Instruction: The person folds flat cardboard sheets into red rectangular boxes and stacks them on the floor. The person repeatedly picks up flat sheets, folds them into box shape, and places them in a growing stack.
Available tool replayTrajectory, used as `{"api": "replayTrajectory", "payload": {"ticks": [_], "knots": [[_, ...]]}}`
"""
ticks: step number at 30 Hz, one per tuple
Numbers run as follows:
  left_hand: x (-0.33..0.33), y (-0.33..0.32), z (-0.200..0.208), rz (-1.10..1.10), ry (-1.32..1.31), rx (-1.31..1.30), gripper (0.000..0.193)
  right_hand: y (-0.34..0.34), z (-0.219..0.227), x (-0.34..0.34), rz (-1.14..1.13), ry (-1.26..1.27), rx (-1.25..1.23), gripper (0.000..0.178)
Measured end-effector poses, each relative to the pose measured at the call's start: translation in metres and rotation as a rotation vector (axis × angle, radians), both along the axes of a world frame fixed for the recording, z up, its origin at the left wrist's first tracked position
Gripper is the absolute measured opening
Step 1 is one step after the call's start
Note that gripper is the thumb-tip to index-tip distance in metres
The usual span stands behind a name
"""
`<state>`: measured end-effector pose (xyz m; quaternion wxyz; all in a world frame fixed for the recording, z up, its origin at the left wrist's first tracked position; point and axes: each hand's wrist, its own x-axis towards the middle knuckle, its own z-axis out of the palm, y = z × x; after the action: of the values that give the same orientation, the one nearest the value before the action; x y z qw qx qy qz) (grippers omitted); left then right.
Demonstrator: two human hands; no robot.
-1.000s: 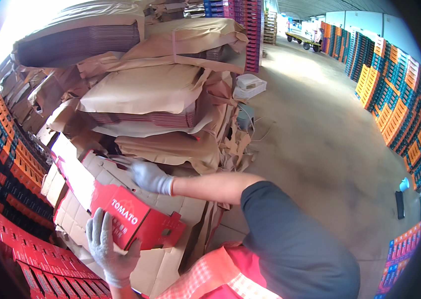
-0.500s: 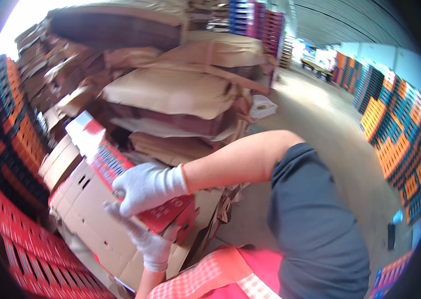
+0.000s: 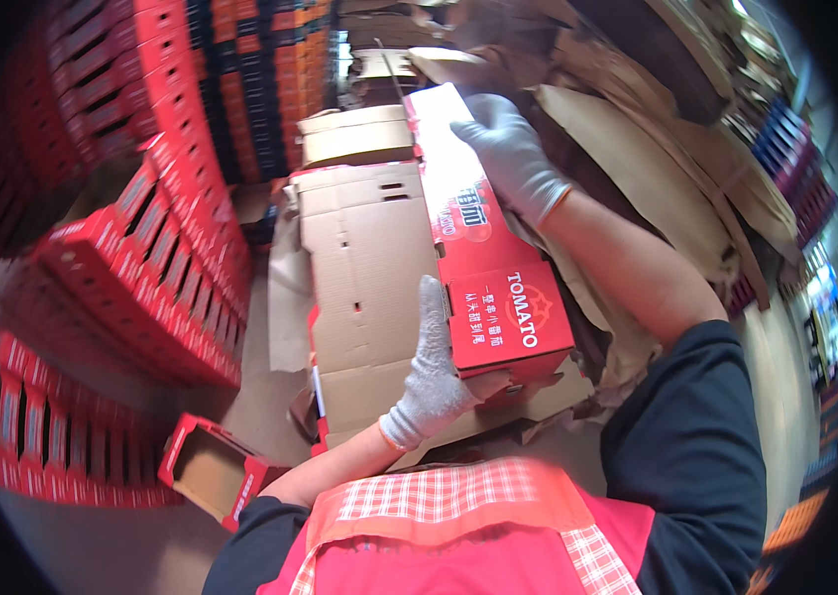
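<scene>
A long red cardboard box (image 3: 508, 319) with white lettering and a glossy, pale far end lies over the flat brown cardboard (image 3: 359, 263) in front of me. My left hand (image 3: 434, 387), in a grey-white glove, grips its near left corner, one finger stretched along the side and the thumb across the near end. At the far right edge of the box, my gloved right hand (image 3: 516, 159) holds on with the thumb over the pale panel; its other fingers are partly hidden. Under the box's near end, part of the fold is out of sight.
Red slotted boxes (image 3: 156, 268) stand stacked at the left, with a small open red tray (image 3: 216, 471) on the floor. Orange and black crates (image 3: 260, 79) rise behind. Large bundles wrapped in brown paper (image 3: 627, 178) lie close at the right.
My view has swung to the left. My hands, close together across the box before, are now apart: the right at its far end, the left at its near corner.
</scene>
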<state>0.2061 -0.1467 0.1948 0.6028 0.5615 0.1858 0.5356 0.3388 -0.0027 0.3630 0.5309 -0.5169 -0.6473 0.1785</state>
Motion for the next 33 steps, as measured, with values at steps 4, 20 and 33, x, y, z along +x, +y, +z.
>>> {"api": "replayTrajectory", "payload": {"ticks": [4,20,33], "knots": [[-0.007,-0.008,-0.008,0.090,0.278,0.203,0.123,0.030,-0.024,-0.007,0.370,-0.183,-0.486,0.033],[-0.197,0.028,-0.001,0.684,1.576,1.091,0.063,-0.027,-0.239,0.189,0.174,-1.538,-0.061,0.038],[-0.080,0.117,-0.024,0.336,1.188,0.886,0.023,-0.130,-0.192,0.149,0.110,-0.636,-0.015,0.066]]}}
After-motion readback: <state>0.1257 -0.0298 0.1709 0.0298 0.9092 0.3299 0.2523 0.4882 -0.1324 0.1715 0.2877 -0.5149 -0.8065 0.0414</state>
